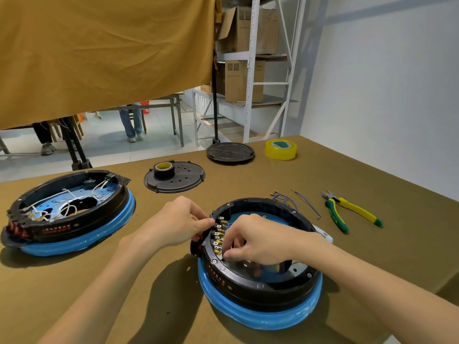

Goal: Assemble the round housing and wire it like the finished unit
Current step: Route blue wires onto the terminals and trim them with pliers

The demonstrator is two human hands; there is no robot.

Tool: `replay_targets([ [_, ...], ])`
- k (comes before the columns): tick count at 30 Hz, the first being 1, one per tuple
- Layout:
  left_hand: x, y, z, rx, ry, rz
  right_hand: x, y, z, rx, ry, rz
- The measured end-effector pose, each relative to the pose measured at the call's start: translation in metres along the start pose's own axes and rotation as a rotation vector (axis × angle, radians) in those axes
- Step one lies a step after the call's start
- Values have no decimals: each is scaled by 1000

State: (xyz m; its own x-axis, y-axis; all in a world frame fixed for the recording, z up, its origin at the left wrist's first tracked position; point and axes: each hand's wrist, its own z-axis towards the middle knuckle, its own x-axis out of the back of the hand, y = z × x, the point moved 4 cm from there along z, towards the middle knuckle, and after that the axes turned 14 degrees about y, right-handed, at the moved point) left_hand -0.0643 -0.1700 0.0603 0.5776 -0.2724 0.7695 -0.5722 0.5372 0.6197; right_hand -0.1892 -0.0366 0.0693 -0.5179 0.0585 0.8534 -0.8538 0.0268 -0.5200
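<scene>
Your left hand (180,223) grips the round housing (260,276) rim, lower centre of frame; your right hand's (258,240) grip pinches at the terminals (218,238) inside; what it holds, you cannot tell.

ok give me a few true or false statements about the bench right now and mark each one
1. Both hands work at the near housing. True.
2. The pliers are in the right hand. False: they lie on the table, right of the housing.
3. The finished unit holds white wires. True.
4. The yellow tape roll sits on the perforated black lid. False: it stands on the table; a smaller dark roll sits there.
5. The left hand grips the housing's rim. True.
</scene>
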Motion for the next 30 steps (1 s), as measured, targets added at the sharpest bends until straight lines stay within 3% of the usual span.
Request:
replay_targets([
  [3,1,3,-1,2,-5,15,9,9,-9,-145,-138,181],
  [7,5,15,-8,-49,67,179,22,19,-18,-36,-111,119],
  [10,10,40,-22,-222,215,245,29,28,-26,-10,-81,120],
  [12,7,56,-32,-391,124,165,37,35,-33,-26,-86,136],
  [14,-3,66,-42,-498,-98,112,45,42,-40,-49,-110,139],
  [18,-23,67,-50,-517,-346,74,50,48,-47,-68,-152,97],
  [24,-30,60,-44,-478,-409,-15,43,53,-43,-58,-91,82],
  [30,-38,56,-40,-476,-339,4,43,61,-42,-17,25,83],
])
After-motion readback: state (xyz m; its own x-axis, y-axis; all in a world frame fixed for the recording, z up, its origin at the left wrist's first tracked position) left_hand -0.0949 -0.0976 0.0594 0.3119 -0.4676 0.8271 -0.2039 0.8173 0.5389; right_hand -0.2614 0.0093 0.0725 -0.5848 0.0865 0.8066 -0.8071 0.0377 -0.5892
